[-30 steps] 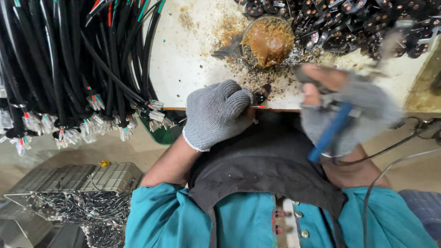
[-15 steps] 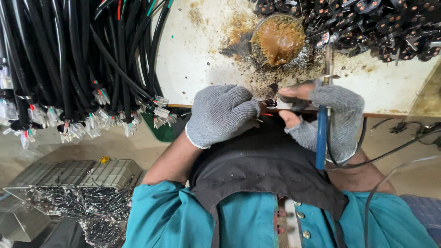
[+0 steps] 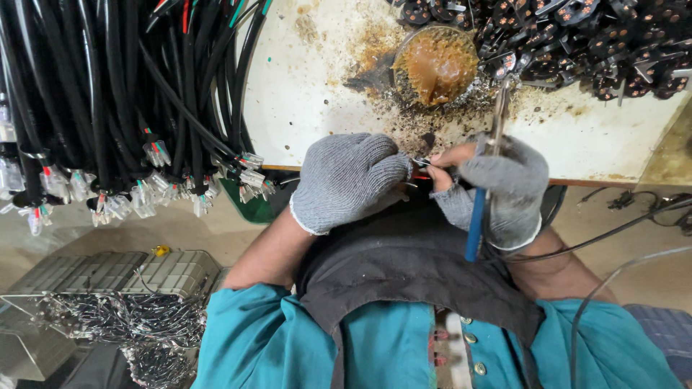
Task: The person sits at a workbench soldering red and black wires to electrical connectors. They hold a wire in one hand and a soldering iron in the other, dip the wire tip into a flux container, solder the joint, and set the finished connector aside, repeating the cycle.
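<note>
Soldering iron w/ blue handle sat upright in the right hand, which had come back in from its blurred swing a sec ago, tip now up near the round tin of brown flux paste on the stained white tabletop. Left hand, in a grey knit glove, was closed & pinching thin wire ends against the right fingertips, so both hands had settled at the joint. Black cable bundle hung left, black connector pile crowded top right.

no packages, labels, signs or screens in view
</note>
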Tool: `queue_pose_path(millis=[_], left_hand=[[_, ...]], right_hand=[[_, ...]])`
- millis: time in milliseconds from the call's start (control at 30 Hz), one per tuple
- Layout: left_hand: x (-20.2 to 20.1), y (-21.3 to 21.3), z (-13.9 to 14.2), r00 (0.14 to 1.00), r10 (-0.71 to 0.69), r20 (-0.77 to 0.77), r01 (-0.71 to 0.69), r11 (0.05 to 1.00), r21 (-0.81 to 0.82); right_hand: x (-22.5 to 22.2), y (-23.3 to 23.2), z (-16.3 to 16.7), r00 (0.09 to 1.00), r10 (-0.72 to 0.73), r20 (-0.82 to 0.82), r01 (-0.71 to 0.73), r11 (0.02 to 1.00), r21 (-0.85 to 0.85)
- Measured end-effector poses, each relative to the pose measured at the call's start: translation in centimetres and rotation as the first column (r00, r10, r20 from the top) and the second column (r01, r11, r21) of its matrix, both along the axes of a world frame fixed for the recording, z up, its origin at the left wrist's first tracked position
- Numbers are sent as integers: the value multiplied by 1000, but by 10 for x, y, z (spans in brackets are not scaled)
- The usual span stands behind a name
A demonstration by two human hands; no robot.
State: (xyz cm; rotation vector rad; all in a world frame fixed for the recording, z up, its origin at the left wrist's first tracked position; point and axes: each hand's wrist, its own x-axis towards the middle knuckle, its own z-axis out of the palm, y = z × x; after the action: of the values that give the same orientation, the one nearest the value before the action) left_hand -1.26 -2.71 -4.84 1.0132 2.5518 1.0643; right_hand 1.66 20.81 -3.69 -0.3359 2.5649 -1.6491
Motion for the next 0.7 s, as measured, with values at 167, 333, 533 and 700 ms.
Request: queue_pose_path(millis=[167,333,533,700], left_hand=[[-1,2,1,1000,22,15,-22,1000,16],[1,9,4,992,125,18,-124,992,-12],[0,11,6,986,167,18,-167,986,-27],[1,15,6,984,179,14,-178,983,-34]], right_hand=[[17,5,-15,998,21,56,-34,972,233],[15,9,-6,997,-61,-42,64,995,74],[1,12,27,945,-95,312,82,995,54],[-3,5,18,975,3,221,-11,999,39]])
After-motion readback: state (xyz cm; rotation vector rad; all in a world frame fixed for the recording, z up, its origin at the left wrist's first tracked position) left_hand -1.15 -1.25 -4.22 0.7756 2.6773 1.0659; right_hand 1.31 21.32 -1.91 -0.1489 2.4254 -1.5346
